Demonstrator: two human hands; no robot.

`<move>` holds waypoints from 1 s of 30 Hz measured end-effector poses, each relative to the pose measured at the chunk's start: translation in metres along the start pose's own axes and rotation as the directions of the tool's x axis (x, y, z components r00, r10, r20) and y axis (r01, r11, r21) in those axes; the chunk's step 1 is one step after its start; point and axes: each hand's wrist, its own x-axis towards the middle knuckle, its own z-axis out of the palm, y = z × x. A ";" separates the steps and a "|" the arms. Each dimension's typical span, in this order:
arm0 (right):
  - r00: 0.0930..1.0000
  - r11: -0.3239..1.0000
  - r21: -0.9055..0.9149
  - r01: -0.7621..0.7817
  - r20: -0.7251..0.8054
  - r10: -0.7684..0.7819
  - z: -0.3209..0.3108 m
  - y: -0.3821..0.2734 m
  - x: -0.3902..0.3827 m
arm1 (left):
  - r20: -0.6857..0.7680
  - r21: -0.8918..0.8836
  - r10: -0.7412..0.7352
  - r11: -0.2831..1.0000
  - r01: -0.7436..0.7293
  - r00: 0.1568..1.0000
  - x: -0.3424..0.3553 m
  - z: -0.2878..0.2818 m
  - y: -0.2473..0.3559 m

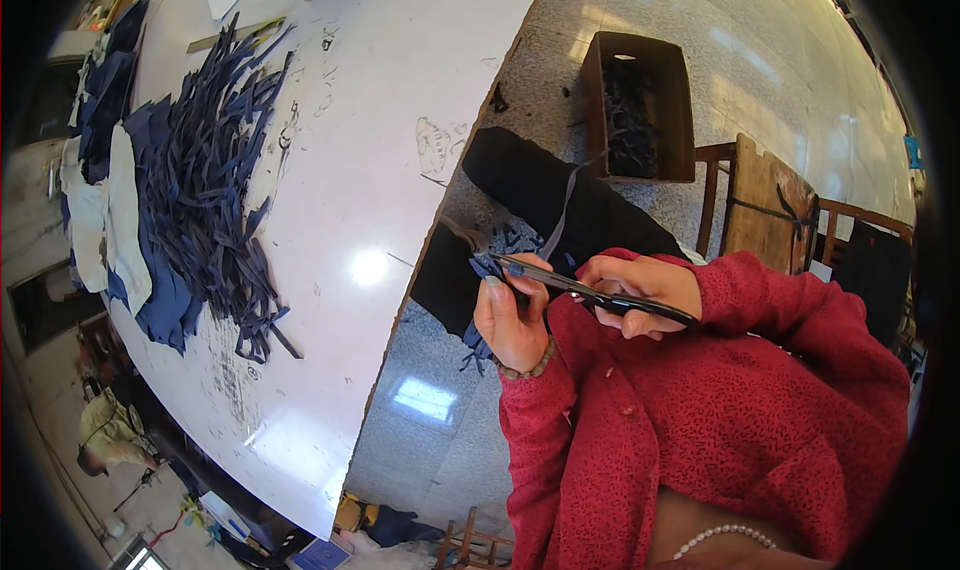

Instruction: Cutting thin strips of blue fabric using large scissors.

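My right hand is wrapped round the black handles of a pair of scissors. Their blades point left, reaching the fingertips of my left hand. Between those fingers is pinched a dark blue fabric strip; its exact ends are hidden by the fingers. A longer grey strip trails from near the blades up toward the cardboard box. Small blue snippets lie scattered on the black trousers over my legs, just beyond my hands.
To the left, a white table carries a heap of dark strips and blue cloth pieces. A cardboard box holding dark strips stands on the speckled floor. Wooden chairs are at the right. Another person is at the far lower left.
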 end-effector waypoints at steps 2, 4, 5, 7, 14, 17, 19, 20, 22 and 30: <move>1.000 1.000 0.004 -0.001 -0.018 0.001 0.000 0.000 0.000 | -0.124 -0.023 0.000 1.000 -0.003 0.992 -0.003 0.001 -0.003; 1.000 1.000 0.004 0.001 -0.026 -0.001 0.001 0.002 0.000 | -0.148 -0.032 0.004 0.999 -0.009 0.989 -0.004 0.001 -0.004; 1.000 0.999 0.054 0.003 -0.032 -0.001 0.002 0.004 0.000 | -0.164 -0.039 0.010 0.999 -0.017 0.986 -0.003 0.001 -0.005; 0.999 0.995 0.103 0.006 -0.037 -0.002 0.007 0.008 0.000 | -0.121 -0.078 0.004 0.997 -0.014 0.993 -0.002 0.003 -0.005; 0.992 0.951 0.291 0.107 -0.094 -0.083 0.018 0.010 0.004 | -0.200 -0.128 -0.010 0.992 -0.016 0.980 -0.002 0.006 -0.006; 0.974 0.966 0.224 0.132 -0.213 -0.084 0.012 -0.009 0.008 | -0.134 -0.234 -0.001 0.972 -0.030 0.991 -0.005 -0.001 -0.005; 0.912 0.963 -0.209 0.170 -0.338 -0.234 -0.004 -0.025 0.025 | -0.145 -0.242 -0.026 0.970 -0.010 0.989 -0.007 -0.005 -0.004; 0.879 0.851 -0.523 0.049 -0.382 -0.286 -0.019 -0.037 0.035 | -0.141 -0.265 -0.032 0.964 -0.006 0.989 -0.008 -0.006 -0.004; 0.791 0.605 -0.795 0.049 -0.339 -0.509 -0.045 -0.058 0.066 | -0.137 -0.281 -0.055 0.960 0.015 0.989 -0.010 -0.007 -0.003; 0.795 -0.115 -0.965 -0.236 -0.124 -0.594 -0.099 -0.118 0.187 | -0.179 -0.170 -0.074 0.984 0.043 0.981 -0.015 0.004 -0.001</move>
